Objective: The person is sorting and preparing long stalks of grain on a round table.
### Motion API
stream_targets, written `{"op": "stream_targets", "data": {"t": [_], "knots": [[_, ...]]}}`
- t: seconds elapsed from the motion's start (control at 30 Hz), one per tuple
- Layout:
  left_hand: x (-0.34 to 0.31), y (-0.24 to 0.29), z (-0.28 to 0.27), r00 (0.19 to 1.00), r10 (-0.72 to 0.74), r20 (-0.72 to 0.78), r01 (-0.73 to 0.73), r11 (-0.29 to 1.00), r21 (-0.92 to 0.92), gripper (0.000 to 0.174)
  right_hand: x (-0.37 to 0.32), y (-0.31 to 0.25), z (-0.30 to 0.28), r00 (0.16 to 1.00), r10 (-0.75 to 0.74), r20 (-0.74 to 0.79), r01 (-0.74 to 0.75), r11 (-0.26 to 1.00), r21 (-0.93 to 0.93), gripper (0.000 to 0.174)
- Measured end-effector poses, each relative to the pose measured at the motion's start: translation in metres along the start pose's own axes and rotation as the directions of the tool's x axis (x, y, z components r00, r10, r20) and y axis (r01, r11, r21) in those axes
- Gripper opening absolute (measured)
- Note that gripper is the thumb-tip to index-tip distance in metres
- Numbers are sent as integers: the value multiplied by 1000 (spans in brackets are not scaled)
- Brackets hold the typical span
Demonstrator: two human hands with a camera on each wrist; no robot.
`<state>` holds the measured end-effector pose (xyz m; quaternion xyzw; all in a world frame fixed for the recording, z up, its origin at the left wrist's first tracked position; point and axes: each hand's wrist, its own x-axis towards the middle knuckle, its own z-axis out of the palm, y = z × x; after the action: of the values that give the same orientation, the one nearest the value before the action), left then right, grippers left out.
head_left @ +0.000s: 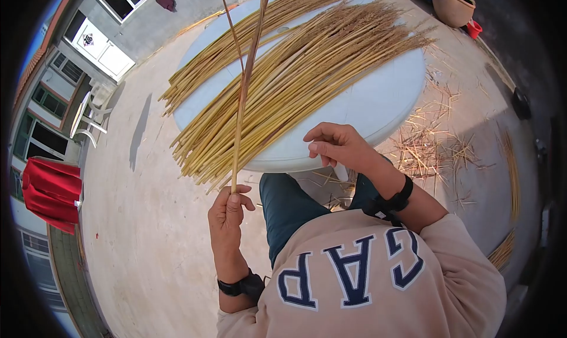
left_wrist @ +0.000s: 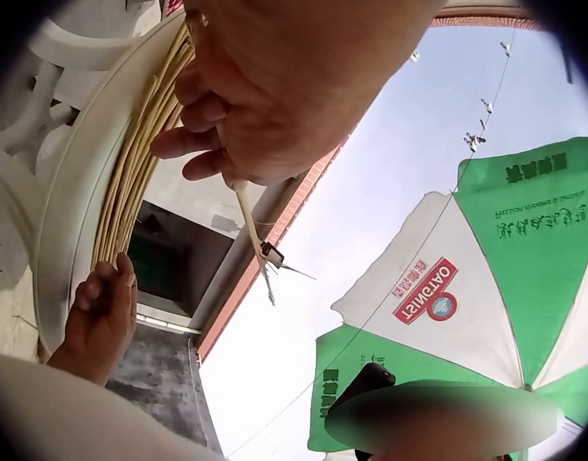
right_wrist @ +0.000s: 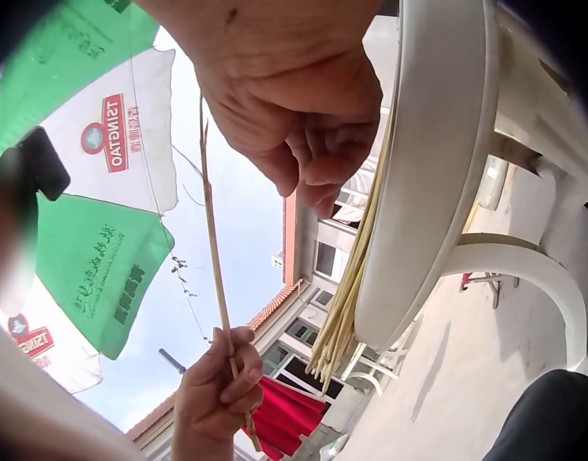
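My left hand (head_left: 227, 218) pinches the lower end of a long dry stalk (head_left: 244, 96) between thumb and fingers. The stalk rises past the front of the table, and a thin brown strip (head_left: 232, 28) branches off it near the top. In the right wrist view the same stalk (right_wrist: 215, 230) slants upward from the left hand (right_wrist: 217, 394). My right hand (head_left: 339, 146) hovers by the table's near edge, fingers loosely bent and holding nothing. A large pile of yellow stalks with brown feathery heads (head_left: 295, 84) lies across the pale round table (head_left: 393, 96), cut ends toward me.
Behind the pile lies a second bunch of stalks (head_left: 236, 42). Stalk scraps (head_left: 428, 149) litter the ground on the right. A white chair (head_left: 88, 119) stands at left, near a hanging red garment (head_left: 52, 193). Overhead is a green and white umbrella (left_wrist: 525, 240).
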<state>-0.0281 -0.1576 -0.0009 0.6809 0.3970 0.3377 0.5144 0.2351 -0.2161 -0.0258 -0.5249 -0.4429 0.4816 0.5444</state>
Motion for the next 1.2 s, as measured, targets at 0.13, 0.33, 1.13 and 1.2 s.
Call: {"op": "stream_targets", "data": {"t": [0.13,0.33,1.13,1.2], "knots": [[24,-13,39,960,-24,279,26,1000,-4,30,-5,-1,8,991,-135,-11,136,990,44,18],[45,-19,78,911,19,411,-60,994,87,29,-21,7,-22,988,-115,-105,132,977,168,18],[88,-12,139,907,185,378,-185,982,-37,18,-18,13,-55,882,88,-464,148,881,449,10],[90,-11,141,907,168,385,-150,986,-75,17,-20,14,-54,872,59,-486,186,879,440,10]]}}
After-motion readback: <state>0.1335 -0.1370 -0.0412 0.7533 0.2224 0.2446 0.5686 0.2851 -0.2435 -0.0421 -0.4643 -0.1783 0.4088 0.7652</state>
